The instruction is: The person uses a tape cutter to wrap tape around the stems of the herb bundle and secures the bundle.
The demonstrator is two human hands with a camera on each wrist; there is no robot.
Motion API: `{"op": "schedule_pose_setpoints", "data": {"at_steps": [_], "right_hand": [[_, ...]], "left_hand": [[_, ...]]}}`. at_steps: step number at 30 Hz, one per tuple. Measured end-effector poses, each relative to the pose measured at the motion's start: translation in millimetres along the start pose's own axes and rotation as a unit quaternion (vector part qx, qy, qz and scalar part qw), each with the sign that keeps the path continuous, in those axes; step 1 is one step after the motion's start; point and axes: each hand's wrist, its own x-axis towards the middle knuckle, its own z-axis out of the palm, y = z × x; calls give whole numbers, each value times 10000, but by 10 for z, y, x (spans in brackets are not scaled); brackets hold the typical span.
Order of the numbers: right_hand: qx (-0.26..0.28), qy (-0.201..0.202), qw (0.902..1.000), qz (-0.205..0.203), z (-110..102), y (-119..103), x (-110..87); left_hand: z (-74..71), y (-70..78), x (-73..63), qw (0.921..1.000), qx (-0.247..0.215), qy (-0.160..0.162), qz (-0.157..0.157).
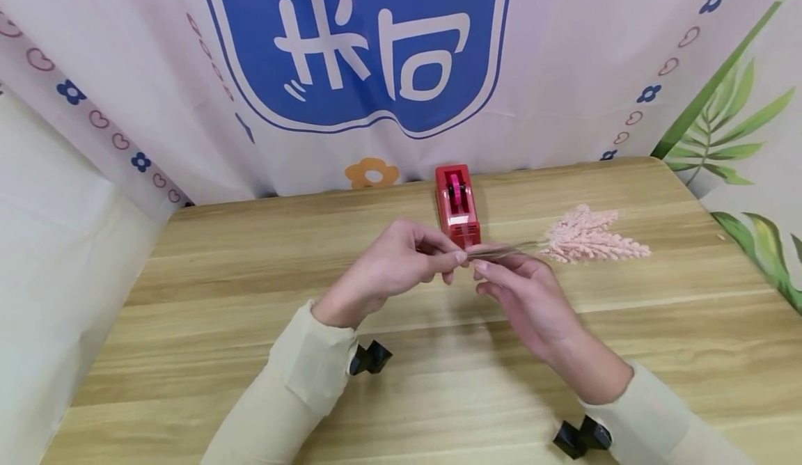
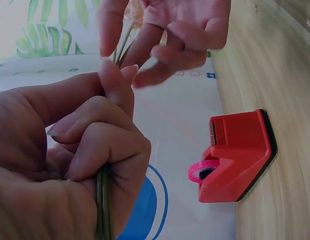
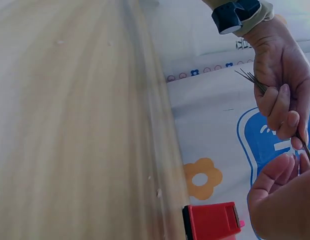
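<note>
A bunch of pale pink fluffy flowers (image 1: 589, 235) on thin stems (image 1: 520, 248) lies across both hands, blossoms toward the right. My left hand (image 1: 404, 259) pinches the stems between thumb and forefinger. Its other fingers curl round their lower part, and the stem ends (image 3: 252, 79) stick out past the palm in the right wrist view. Close beside it, my right hand (image 1: 532, 298) has bent fingers and thumb on either side of the stems, nearer the blossoms. Just beyond the fingertips stands a red tape dispenser (image 1: 443, 200) with a pink-cored roll (image 2: 202, 171).
The wooden table (image 1: 219, 326) reaches back to a white curtain (image 1: 564, 89) with a blue printed shield (image 1: 376, 113). Black camera mounts (image 1: 370, 358) sit at both wrists. Green leaf prints (image 1: 720, 131) mark the wall at the right.
</note>
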Motion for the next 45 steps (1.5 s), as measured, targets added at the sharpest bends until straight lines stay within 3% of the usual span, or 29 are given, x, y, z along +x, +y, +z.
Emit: {"op": "schedule_pose_setpoints", "data": {"at_steps": [5, 9, 12, 14, 17, 19, 20, 22, 24, 27, 28, 30, 33, 35, 40, 45], "right_hand": [[-450, 127, 9984, 313, -101, -17, -131], [-430, -299, 9986, -19, -151, -88, -257], [-395, -516, 9970, -415, -146, -287, -307], [-547, -449, 9958, -580, -137, -495, -289], [-1622, -140, 9860, -360, -113, -842, -159], [-2674, -163, 9635, 1, -97, -1018, -17], [-3250, -248, 9451, 215, -89, -1084, 58], [-4340, -561, 8976, 530, -83, -1166, 199], [-5039, -1100, 8538, 706, -89, -1189, 326], [-5653, -2267, 7900, 706, -129, -1165, 482], [-5700, -2684, 7730, 745, -147, -1153, 519], [-5552, -3377, 7556, 826, -188, -1119, 562], [-5314, -3720, 7541, 1024, -232, -1087, 551], [-5237, -3600, 7662, 952, -243, -1072, 515], [-5353, -3223, 7799, 370, -242, -1032, 422], [-5525, -2880, 7820, -147, -237, -943, 341]], "left_hand": [[-5, -21, -14, 9999, 48, 99, -18], [-11, -35, -13, 9998, 125, 147, -44], [-16, -49, -6, 9997, 142, 192, -82], [-15, -57, 0, 9996, 150, 213, -81], [-5, -74, 11, 9995, 206, 226, -27], [8, -83, 11, 9995, 234, 206, -1], [17, -90, 8, 9995, 243, 193, 11], [39, -101, 2, 9995, 247, 180, 29], [65, -113, -7, 9995, 262, 188, 50], [114, -127, -25, 9991, 313, 238, 161], [131, -131, -31, 9989, 330, 262, 195], [164, -129, -45, 9986, 369, 278, 273], [197, -111, -65, 9983, 400, 304, 283], [204, -93, -74, 9980, 508, 269, 270], [171, -61, -83, 9941, 1074, -102, 82], [111, -64, -95, 9888, 1357, -599, 185]]}}
